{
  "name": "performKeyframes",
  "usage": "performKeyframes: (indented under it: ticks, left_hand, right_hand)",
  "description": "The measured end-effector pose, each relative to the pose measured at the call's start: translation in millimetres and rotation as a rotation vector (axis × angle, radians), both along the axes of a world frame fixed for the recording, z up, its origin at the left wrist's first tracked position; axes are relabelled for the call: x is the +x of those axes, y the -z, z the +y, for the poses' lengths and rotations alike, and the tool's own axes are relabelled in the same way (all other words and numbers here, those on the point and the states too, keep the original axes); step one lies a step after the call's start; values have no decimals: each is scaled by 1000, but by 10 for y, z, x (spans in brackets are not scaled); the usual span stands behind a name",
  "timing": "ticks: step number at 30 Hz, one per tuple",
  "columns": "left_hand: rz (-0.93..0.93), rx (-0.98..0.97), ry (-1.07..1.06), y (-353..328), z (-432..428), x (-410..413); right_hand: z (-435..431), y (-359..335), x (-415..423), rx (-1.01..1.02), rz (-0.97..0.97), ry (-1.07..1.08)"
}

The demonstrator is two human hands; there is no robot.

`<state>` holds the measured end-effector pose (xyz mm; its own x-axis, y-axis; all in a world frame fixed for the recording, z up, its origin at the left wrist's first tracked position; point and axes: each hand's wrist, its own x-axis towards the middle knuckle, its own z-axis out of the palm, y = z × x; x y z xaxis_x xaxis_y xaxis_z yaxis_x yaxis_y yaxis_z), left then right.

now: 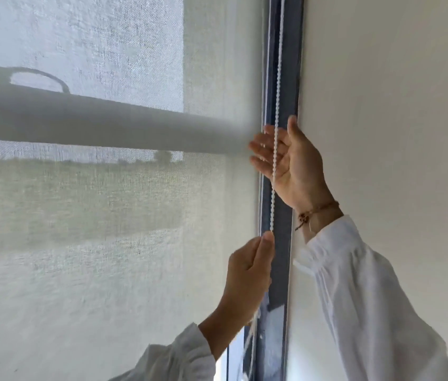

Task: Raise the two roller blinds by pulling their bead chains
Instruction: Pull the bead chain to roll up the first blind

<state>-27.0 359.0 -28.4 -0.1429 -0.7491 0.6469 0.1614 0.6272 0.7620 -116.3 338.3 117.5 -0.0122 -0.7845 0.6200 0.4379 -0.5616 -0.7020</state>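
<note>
While the left hand (pixel 247 273) was closed tight on the white bead chain (pixel 275 138), pinching it under the thumb, the right hand (pixel 288 160) above it was spread open, palm behind the chain, gripping nothing; the sheer roller blind (pixel 93 202) hung just left of both hands

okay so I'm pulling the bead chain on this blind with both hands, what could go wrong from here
The right hand is open, with the bead chain only lying across its palm, so it may slip free on the next pull. The left hand alone pinches the chain; a hard tug there could jerk or strain it. The chain runs close to the blue window frame and might snag.
</note>
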Motion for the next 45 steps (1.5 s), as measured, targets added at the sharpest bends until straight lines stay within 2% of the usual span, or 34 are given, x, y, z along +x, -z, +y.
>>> performKeyframes:
  ticks: [3, 6, 8, 10, 13, 17, 23, 25, 27, 30, 33, 34, 36, 42, 45]
  left_hand:
    - [-38, 4, -19, 162, -3, 49]
    - [-80, 7, -10, 111, -70, 105]
    - [-59, 69, 74, 70, -132, 138]
    - [-32, 114, 140, 37, -189, 177]
    - [-54, 98, 42, -79, -310, 232]
    - [-4, 25, 82, -596, -300, 259]
    - [-70, -100, 235, -1459, -77, 163]
    - [-65, -73, 334, -1614, 4, 92]
    - [70, 20, 360, -1674, 30, 17]
    - [307, 45, 183, -1636, -35, -80]
    - [246, -246, -218, -1574, -172, -115]
    - [209, -336, -356, -1563, -215, -109]
    - [171, -442, -505, -1519, -255, -93]
    - [99, -484, -458, -828, -184, -230]
    - [54, -480, -415, -343, -143, -262]
  right_hand:
    - [83, -236, 109, 27, -54, 67]
    - [137, -297, 223, -67, -75, 342]
    - [181, -278, 260, -167, -70, 511]
    - [237, -252, 241, -210, -103, 526]
    - [284, -156, 164, -238, -145, 493]
    - [273, 239, 167, -235, -32, 650]
    - [284, 1181, 447, -256, 40, 808]
    - [266, 1405, 486, -295, 69, 865]
    - [227, 1508, 459, -331, 91, 874]
    - [135, 1500, 396, -278, 127, 786]
    - [8, 1434, 321, -109, 175, 534]
    - [-28, 1383, 286, -54, 201, 486]
    - [-104, 1245, 184, 36, 237, 470]
    - [-81, 457, -75, 5, -31, 293]
    - [-18, 58, -173, -27, -67, 152]
